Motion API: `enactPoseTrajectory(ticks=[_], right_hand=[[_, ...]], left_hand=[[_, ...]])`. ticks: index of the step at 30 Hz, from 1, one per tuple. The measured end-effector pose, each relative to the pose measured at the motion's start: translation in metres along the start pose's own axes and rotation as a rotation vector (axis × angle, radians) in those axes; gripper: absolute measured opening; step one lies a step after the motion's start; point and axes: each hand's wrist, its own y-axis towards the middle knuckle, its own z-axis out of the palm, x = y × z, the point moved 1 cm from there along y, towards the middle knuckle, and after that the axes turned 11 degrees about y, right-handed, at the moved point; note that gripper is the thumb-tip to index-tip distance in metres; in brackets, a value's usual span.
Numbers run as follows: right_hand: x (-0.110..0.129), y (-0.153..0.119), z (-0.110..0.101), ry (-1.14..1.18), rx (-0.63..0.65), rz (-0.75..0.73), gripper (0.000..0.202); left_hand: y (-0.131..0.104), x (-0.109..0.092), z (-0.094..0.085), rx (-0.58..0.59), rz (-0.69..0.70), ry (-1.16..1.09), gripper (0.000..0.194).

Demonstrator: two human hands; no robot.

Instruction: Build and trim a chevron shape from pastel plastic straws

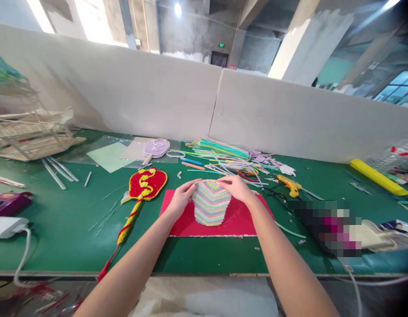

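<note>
A pastel piece with zigzag stripes (pixel 211 204) lies over a red sheet (pixel 241 218) in the middle of the green table. At its upper left edge, my left hand (pixel 184 196) pinches the rim between thumb and fingers. The fingertips of my right hand (pixel 237 187) are closed on its upper right edge. Left of the sheet lies a red and yellow fan (pixel 147 184) with a twisted handle and a red tassel.
Behind my hands lies a pile of coloured strips (pixel 220 149), with a lilac fan (pixel 156 148) to its left. A yellow glue gun (pixel 289 185) and cables lie at right. A white charger (pixel 9 226) sits at left; a pale partition (pixel 151 92) stands behind.
</note>
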Motion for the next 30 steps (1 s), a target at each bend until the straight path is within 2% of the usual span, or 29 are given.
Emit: enactPoseTrajectory(ticks=[7, 14, 30], right_hand=[[-0.0002, -0.0008, 0.0039, 0.018, -0.023, -0.008, 0.015], [-0.0038, -0.0023, 0.0050, 0.024, -0.032, -0.009, 0.015], [-0.0061, -0.0027, 0.0045, 0.012, -0.026, -0.024, 0.016]], left_hand=[[0.0023, 0.0000, -0.0010, -0.140, -0.064, -0.035, 0.039], [0.0024, -0.0009, -0.0006, -0.145, -0.112, -0.068, 0.038], [0.0027, -0.0007, -0.0002, -0.121, -0.105, -0.059, 0.039]])
